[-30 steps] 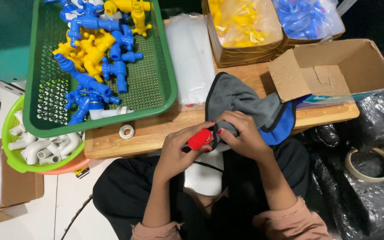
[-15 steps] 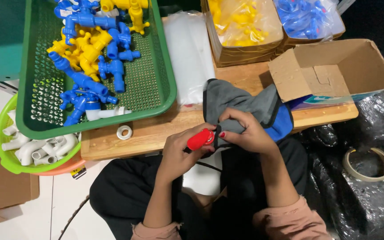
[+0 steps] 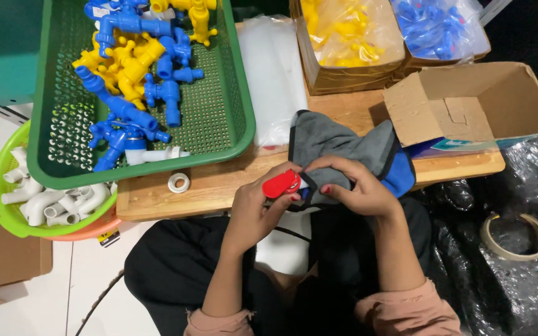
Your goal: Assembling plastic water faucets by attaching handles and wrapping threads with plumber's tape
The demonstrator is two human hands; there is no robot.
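Your two hands meet just below the centre of the frame, over your lap at the near edge of the wooden worktop point(image 3: 219, 186). Your left hand point(image 3: 253, 208) comes up from the lower middle, forearm nearly upright, its fingers closed around the small red plastic handle piece point(image 3: 281, 184), which sticks out to the upper right of them. The piece's long axis runs slightly tilted, left to right, with its far end buried in the grey and blue cloth point(image 3: 344, 146). Your right hand point(image 3: 356, 190) lies just right of it, fingers curled down and pinching the cloth around that end; both hands touch the piece. Farther up, the cloth drapes onto the worktop. Beyond, at upper left, sits the green perforated plastic tray point(image 3: 219, 106) of blue and yellow taps.
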